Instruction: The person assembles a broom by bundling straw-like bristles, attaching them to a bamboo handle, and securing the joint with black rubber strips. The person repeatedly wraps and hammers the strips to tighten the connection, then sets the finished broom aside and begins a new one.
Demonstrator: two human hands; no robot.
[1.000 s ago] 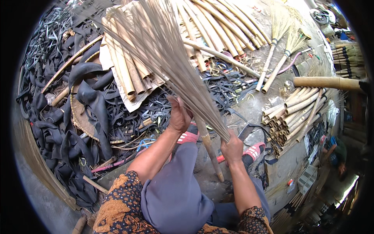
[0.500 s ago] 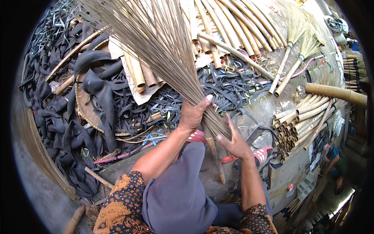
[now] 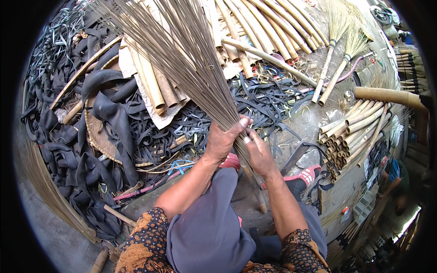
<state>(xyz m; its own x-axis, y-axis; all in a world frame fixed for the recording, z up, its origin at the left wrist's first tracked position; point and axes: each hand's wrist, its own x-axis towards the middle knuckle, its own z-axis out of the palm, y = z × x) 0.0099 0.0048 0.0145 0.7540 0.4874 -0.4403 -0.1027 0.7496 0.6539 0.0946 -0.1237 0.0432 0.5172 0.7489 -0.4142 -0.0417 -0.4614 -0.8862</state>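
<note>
A large fan of thin brown broom bristles slants from the upper left down to my hands. My left hand is closed around the bundle just above its butt ends, thumb lying across it. Beside it my right hand closes on the bundle's lower right side, its thumb near the left thumb. The fingers behind the bundle are hidden. Below my hands a wooden stick stands tilted at the bundle's lower end, between my legs; whether it is joined to the bristles I cannot tell.
Black rubber strips heap over a woven tray on the left. Bamboo poles lie at the back. Two finished brooms rest back right, above a stack of cut bamboo handles. A blade lies near my pink-and-white shoe.
My right hand was half open at the bundle's lower end; it has moved up and left and closed on the bundle beside my left hand. The left hand keeps its hold.
</note>
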